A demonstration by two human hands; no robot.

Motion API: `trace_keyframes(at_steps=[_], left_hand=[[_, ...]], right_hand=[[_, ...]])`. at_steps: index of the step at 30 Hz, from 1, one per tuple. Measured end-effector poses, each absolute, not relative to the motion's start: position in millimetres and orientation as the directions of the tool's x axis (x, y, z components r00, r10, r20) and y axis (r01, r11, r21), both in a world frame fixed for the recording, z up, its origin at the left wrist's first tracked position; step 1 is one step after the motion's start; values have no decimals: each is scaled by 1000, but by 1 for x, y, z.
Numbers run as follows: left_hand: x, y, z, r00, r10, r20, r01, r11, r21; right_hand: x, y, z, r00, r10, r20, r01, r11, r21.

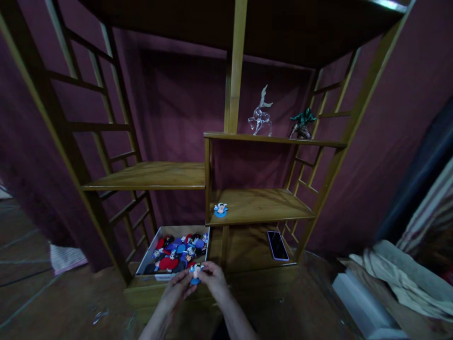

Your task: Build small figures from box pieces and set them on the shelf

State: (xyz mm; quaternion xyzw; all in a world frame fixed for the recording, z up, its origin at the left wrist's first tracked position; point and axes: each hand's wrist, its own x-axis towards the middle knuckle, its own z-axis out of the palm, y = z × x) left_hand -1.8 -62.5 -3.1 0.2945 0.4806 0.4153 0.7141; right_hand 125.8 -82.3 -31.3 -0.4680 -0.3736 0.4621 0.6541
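Observation:
My left hand (178, 287) and my right hand (213, 279) meet low in the view, just in front of the wooden shelf unit. Both pinch one small figurine on a blue base (195, 274), held between their fingertips. Right behind them an open box (147, 255) on the bottom shelf holds several figurines in red, blue and black (179, 252). One more figurine on a blue base (221, 210) stands alone at the left front of the lower middle shelf (262, 208).
A phone with a purple edge (278, 245) lies flat on the bottom shelf to the right. A clear glass animal (261, 115) and a green figure (302, 123) stand on the upper shelf. Folded cloth (396, 278) lies at the right.

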Motion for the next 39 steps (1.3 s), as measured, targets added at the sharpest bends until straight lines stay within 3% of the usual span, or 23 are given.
trace_keyframes(at_steps=[11, 14, 29, 39], left_hand=[[1, -119, -2, 149, 903, -402, -490, 421, 763], [-1, -125, -8, 115, 905, -410, -514, 408, 754], [-10, -136, -5, 174, 914, -366, -498, 402, 769], [-11, -136, -6, 78, 947, -311, -481, 309, 820]], right_hand=[[118, -133, -16, 185, 963, -197, -521, -74, -850], [112, -138, -20, 193, 951, -243, -518, -112, -848], [111, -152, -16, 223, 941, -253, -481, -120, -869], [107, -159, -7, 95, 973, -210, -426, -151, -892]])
